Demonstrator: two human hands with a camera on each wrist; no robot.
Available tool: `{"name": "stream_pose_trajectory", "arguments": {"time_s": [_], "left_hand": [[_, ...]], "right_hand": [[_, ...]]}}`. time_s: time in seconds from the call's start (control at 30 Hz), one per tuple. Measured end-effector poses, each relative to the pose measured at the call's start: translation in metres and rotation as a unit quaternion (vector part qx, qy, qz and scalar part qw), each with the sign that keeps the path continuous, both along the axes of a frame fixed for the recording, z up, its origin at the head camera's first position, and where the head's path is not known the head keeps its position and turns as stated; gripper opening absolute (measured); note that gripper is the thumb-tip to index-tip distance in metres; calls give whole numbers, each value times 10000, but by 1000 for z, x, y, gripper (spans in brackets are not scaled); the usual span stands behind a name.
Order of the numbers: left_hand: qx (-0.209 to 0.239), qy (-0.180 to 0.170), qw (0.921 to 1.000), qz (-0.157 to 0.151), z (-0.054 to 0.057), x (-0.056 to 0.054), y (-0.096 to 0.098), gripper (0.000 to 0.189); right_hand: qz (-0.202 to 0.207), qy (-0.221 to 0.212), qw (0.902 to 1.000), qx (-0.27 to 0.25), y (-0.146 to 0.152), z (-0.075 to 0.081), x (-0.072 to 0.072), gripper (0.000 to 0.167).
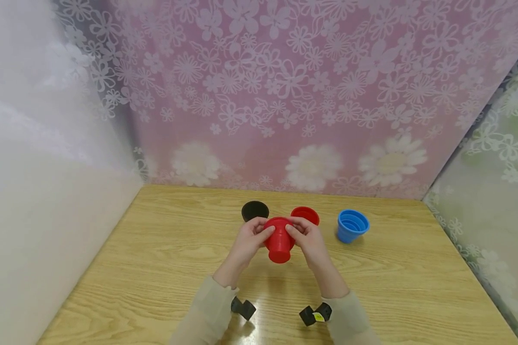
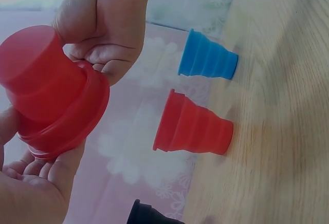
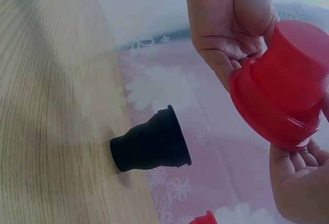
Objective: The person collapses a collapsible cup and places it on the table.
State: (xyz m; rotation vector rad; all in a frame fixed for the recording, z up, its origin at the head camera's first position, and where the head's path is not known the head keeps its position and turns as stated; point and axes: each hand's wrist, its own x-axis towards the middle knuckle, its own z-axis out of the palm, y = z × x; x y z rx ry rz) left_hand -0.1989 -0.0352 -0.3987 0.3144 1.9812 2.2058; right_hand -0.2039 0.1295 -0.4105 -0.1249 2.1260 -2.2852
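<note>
Both hands hold a red collapsible cup (image 1: 279, 242) above the table, its rim turned away and its round base toward me. My left hand (image 1: 247, 242) grips the rim side from the left, thumb on the wall. From the right, my right hand (image 1: 311, 242) pinches the same rim, thumb also on the wall. In the left wrist view the held cup's wide lower ring (image 2: 95, 98) looks partly folded. Behind the hands stand a black cup (image 1: 255, 211) and a second red cup (image 1: 305, 215), each partly hidden. A blue cup (image 1: 352, 226) is upright to the right.
The wooden table (image 1: 155, 268) meets a pink flowered backdrop (image 1: 250, 96) right behind the cups. A pale wall (image 1: 47, 191) borders the left side, and a flowered panel (image 1: 496, 225) the right. Small black devices (image 1: 243, 309) sit at the wrists.
</note>
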Motion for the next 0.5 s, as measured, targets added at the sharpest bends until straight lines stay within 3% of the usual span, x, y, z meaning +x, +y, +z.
{"name": "stream_pose_trajectory", "arguments": {"time_s": [0.33, 0.5], "left_hand": [[-115, -37, 9998, 188, 3, -2, 0, 30], [-222, -16, 9992, 332, -3, -5, 1, 30]], "right_hand": [[105, 146, 9998, 51, 0, 0, 0, 31], [72, 180, 9998, 74, 0, -1, 0, 31]]}}
